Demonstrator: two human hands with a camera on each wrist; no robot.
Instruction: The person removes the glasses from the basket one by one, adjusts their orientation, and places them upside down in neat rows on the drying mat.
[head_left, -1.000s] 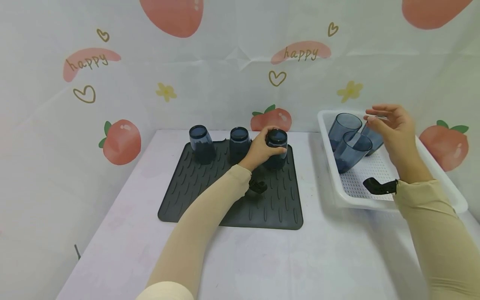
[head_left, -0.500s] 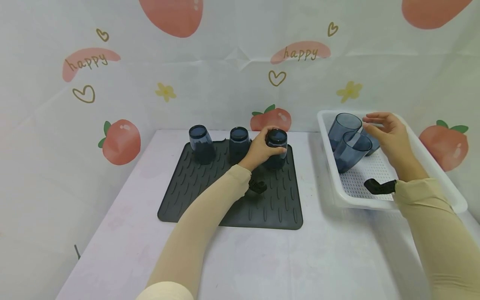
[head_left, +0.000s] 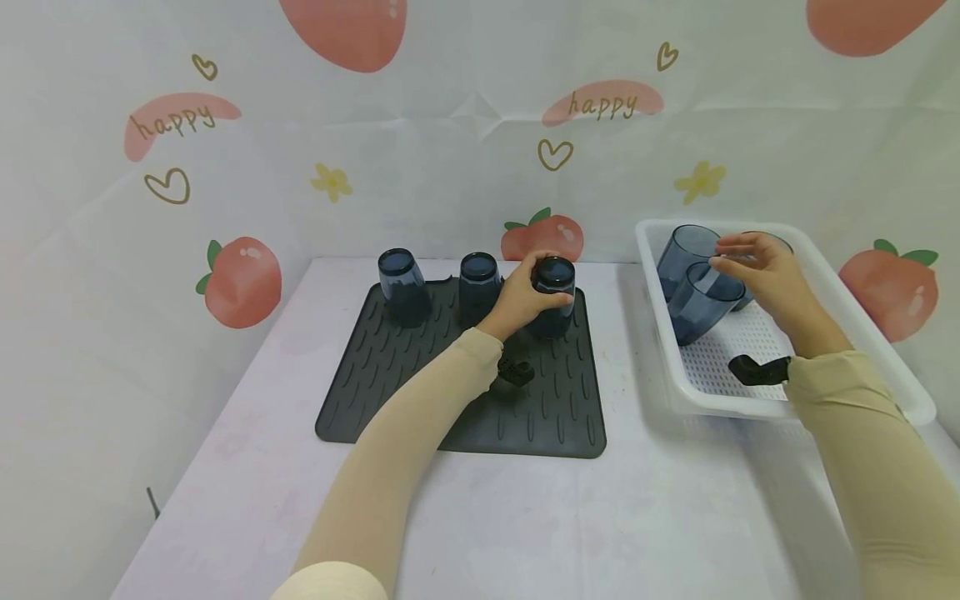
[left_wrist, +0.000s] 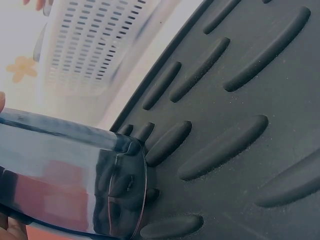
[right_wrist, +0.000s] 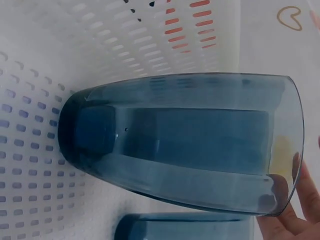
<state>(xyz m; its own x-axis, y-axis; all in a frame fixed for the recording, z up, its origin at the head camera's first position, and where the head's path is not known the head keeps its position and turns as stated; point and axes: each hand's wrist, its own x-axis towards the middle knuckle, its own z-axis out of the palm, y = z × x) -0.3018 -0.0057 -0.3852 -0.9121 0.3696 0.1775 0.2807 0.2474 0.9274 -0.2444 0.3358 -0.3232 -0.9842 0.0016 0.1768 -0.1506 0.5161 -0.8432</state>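
Observation:
My left hand (head_left: 525,296) grips an upside-down blue glass (head_left: 555,275) that stands on the dark drying mat (head_left: 420,392). In the left wrist view, the rim of this glass (left_wrist: 65,175) rests on the ridged mat. My right hand (head_left: 776,279) is over the white basket (head_left: 720,406), its fingers loosely extended leftward near the glass rims. Inside lean a front glass (head_left: 697,312), a rear-left glass (head_left: 681,254) and a right one, mostly hidden behind that hand. In the right wrist view, the fingers lie beyond the rim of a large glass (right_wrist: 200,135); contact is unclear.
Two more upside-down glasses, a left one (head_left: 403,287) and a middle one (head_left: 477,287), stand along the mat's back edge. The white table (head_left: 510,525) extends in front. A patterned backdrop (head_left: 450,167) rises close behind the mat and basket.
My right hand has lowered and moved left over the basket, and the rim of the right glass now shows behind it. My left hand stays on its glass.

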